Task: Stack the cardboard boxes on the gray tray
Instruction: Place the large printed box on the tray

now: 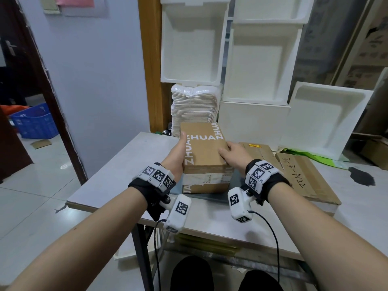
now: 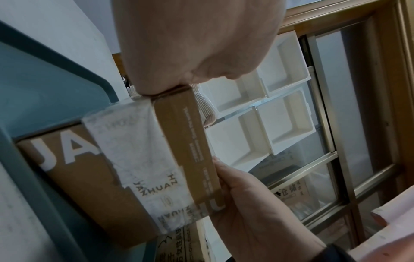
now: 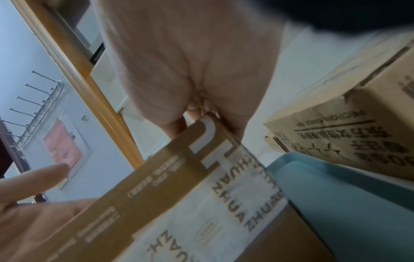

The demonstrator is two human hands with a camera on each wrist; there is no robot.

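Note:
Two brown cardboard boxes with white lettering are stacked on the gray tray (image 1: pixel 238 181) in the middle of the table. The top box (image 1: pixel 204 148) lies flat on the taped lower box (image 1: pixel 206 183). My left hand (image 1: pixel 178 152) presses flat against the top box's left side, thumb along its upper edge and fingers straight. My right hand (image 1: pixel 233 153) grips the top box's right edge, fingers curled over the top. In the left wrist view the top box (image 2: pixel 186 141) lies on the lower box (image 2: pixel 78 168) inside the tray (image 2: pixel 44 88). The right wrist view shows the tray's rim (image 3: pixel 336 195).
Flattened cardboard sheets (image 1: pixel 304 177) lie just right of the tray. White foam trays (image 1: pixel 252 70) and a stack of white padded bags (image 1: pixel 193 108) stand behind the table. The table's left front corner (image 1: pixel 69 201) is near. A blue crate (image 1: pixel 33 120) sits on the floor at left.

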